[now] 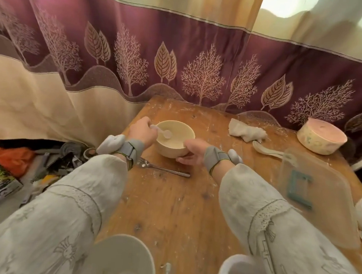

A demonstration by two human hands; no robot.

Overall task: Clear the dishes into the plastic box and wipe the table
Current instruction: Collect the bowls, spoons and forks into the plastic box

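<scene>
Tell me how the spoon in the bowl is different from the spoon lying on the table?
The spoon in the bowl is held by the left hand, its scoop over the cream bowl that the right hand grips. The spoon on the table lies flat and untouched, beside the clear plastic box. The held one looks smaller and see-through; the lying one looks longer and more solid. Both are pale.

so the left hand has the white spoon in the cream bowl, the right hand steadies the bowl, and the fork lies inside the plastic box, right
Not quite. In the head view the fork lies on the wooden table, just in front of the cream bowl, not inside the plastic box. The rest holds: the left hand holds the white spoon in the bowl and the right hand steadies it.
</scene>
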